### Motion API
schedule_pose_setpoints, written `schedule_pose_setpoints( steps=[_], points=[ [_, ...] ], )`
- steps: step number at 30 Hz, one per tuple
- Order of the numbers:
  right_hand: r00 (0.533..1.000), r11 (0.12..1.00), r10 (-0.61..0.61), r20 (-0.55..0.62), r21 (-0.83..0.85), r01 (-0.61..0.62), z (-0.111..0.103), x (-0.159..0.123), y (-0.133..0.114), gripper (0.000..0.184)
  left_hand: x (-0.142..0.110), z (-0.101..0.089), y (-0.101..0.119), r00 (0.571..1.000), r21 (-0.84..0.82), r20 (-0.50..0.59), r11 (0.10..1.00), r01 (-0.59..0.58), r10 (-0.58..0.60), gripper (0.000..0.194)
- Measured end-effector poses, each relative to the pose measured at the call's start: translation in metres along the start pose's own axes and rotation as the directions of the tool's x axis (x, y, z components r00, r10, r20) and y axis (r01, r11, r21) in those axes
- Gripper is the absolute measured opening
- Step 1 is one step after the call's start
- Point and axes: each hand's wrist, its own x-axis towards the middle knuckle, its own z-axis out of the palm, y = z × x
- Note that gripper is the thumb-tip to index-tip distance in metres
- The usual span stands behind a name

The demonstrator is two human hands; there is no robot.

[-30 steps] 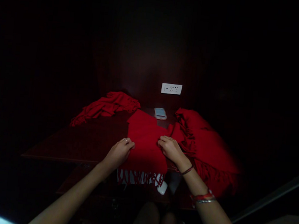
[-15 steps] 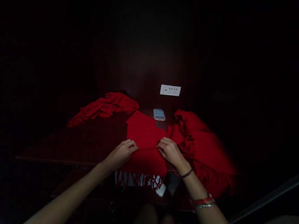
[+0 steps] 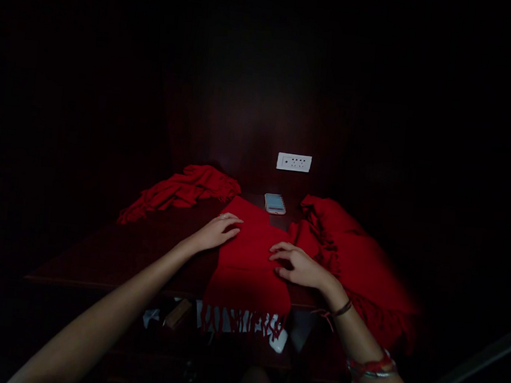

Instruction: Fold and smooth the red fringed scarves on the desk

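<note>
A red fringed scarf point(image 3: 250, 275) lies over the front of the dark table, its tasselled end hanging past the edge. My left hand point(image 3: 221, 231) is at the scarf's left edge, fingers apart and reaching over the cloth. On the right side, my right hand point(image 3: 296, 264) rests on or just over the scarf with its fingers spread. Neither hand grips the cloth. From the scarf's right side, bunched red cloth runs toward a larger red fringed pile point(image 3: 358, 255); whether they are one piece I cannot tell.
A crumpled red fringed cloth point(image 3: 188, 186) lies at the back left of the table point(image 3: 158, 260). A phone point(image 3: 275, 203) with a lit screen lies behind the scarf, below a white wall socket point(image 3: 294, 162). Under the tabletop are a brownish block point(image 3: 178, 313) and pale objects.
Both hands have let go of the scarf and opened. My left hand has moved farther up along the left edge, my right hand slightly outward. The scarf's front part now lies flatter.
</note>
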Motion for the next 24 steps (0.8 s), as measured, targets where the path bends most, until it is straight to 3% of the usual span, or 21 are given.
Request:
schedule_pose_setpoints(
  steps=[3, 5, 7, 9, 12, 20, 24],
  points=[
    [0.992, 0.996, 0.087, -0.088, -0.022, -0.090, -0.005, 0.032, -0.007, 0.025, 0.008, 0.024, -0.010, 0.983, 0.151, 0.116, 0.981, 0.123, -0.141, 0.065],
    [0.969, 0.976, 0.196, -0.151, -0.066, -0.208, 0.004, 0.056, -0.008, 0.032, 0.007, 0.039, -0.013, 0.950, 0.216, 0.194, 0.955, 0.201, -0.244, 0.077],
    [0.963, 0.961, 0.251, -0.102, -0.095, -0.260, 0.022, 0.075, -0.007, 0.045, 0.003, 0.048, -0.014, 0.933, 0.256, 0.205, 0.936, 0.241, -0.296, 0.082],
    [0.955, 0.950, 0.293, 0.043, -0.124, -0.286, 0.041, 0.081, -0.002, 0.055, 0.001, 0.049, -0.013, 0.929, 0.277, 0.208, 0.930, 0.244, -0.305, 0.085],
    [0.906, 0.916, 0.387, 0.173, -0.181, -0.357, 0.056, 0.072, 0.008, 0.060, 0.001, 0.046, -0.011, 0.924, 0.287, 0.220, 0.926, 0.245, -0.312, 0.090],
    [0.769, 0.746, 0.635, 0.082, -0.323, -0.582, 0.042, 0.038, 0.040, 0.059, 0.003, 0.047, -0.012, 0.910, 0.287, 0.222, 0.915, 0.284, -0.351, 0.098],
    [0.736, 0.704, 0.674, 0.058, -0.352, -0.617, 0.037, 0.040, 0.041, 0.056, 0.004, 0.045, -0.012, 0.903, 0.303, 0.245, 0.913, 0.274, -0.353, 0.097]
  ],
)
